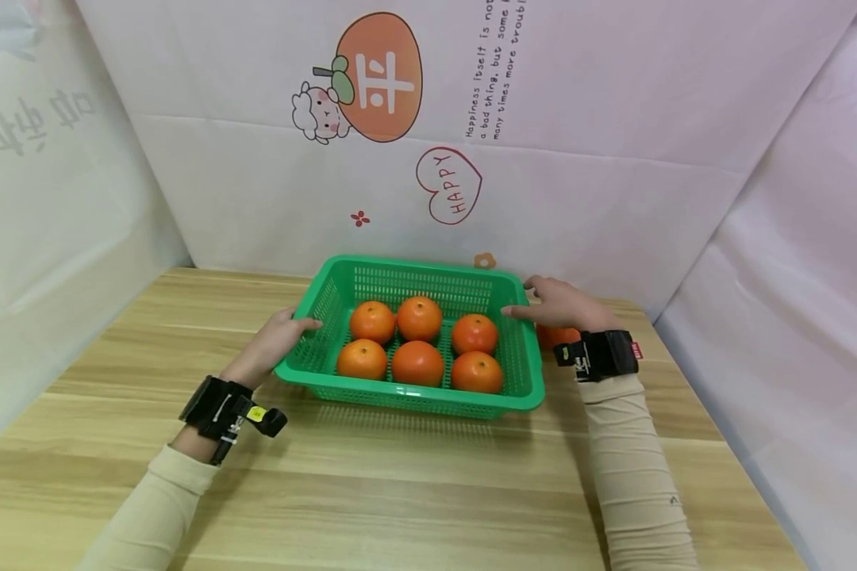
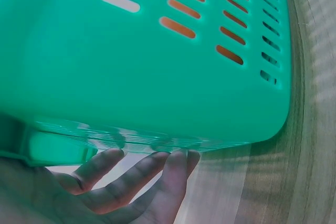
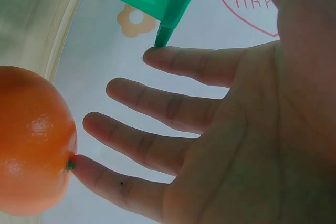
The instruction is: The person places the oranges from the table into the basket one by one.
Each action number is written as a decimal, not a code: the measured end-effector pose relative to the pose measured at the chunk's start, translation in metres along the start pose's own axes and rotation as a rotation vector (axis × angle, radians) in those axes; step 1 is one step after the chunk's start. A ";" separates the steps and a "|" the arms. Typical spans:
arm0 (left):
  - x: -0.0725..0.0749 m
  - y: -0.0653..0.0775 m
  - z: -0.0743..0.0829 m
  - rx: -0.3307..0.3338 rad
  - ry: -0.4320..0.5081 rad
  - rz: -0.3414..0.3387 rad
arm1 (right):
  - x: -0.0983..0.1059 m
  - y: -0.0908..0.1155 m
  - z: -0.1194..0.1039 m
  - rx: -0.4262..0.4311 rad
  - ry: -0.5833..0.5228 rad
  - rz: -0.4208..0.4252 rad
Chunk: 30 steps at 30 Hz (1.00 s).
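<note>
A green plastic basket [image 1: 414,403] with slotted walls sits on the table, several oranges [image 1: 418,363] lying inside it. At its left end my left hand [image 1: 274,342] grips the rim, thumb over the edge and fingers outside; the left wrist view shows those fingertips [image 2: 176,163] against the basket wall [image 2: 131,77]. My right hand [image 1: 560,305] is at the right end, its thumb over the rim. Straight, spread fingers [image 3: 152,106] show in the right wrist view, one tip touching the rim. Outside the basket, one orange [image 3: 34,140] lies below the right hand, near a fingertip.
The wooden table [image 1: 400,492] stretches in front of the basket. White printed cloth [image 1: 257,190] hangs behind it, with more cloth at the left [image 1: 64,214] and right [image 1: 793,317] sides. Black wrist cameras are strapped on both wrists.
</note>
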State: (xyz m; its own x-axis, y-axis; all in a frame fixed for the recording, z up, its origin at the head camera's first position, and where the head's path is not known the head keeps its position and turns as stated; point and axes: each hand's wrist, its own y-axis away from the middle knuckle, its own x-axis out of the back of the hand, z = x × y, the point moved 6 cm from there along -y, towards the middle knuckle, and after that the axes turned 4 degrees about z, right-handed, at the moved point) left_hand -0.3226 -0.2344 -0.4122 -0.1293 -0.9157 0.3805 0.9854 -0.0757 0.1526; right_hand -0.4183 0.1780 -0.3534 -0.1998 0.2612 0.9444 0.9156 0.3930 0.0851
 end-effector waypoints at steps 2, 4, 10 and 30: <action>0.000 0.000 0.000 0.001 0.002 0.001 | -0.001 0.000 0.002 -0.002 0.005 -0.006; 0.000 0.000 -0.001 0.003 0.004 0.001 | -0.001 0.000 0.004 -0.012 -0.002 -0.008; -0.001 0.000 -0.001 0.010 -0.004 0.008 | 0.002 0.003 0.014 -0.048 -0.049 -0.013; 0.000 0.002 0.002 -0.003 -0.002 0.014 | -0.030 -0.003 0.078 -0.206 0.041 -0.082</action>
State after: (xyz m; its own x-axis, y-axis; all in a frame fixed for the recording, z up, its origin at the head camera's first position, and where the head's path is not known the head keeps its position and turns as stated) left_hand -0.3212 -0.2334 -0.4107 -0.1160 -0.9157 0.3846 0.9874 -0.0643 0.1448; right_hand -0.4427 0.2376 -0.4066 -0.2663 0.1978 0.9434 0.9495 0.2224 0.2214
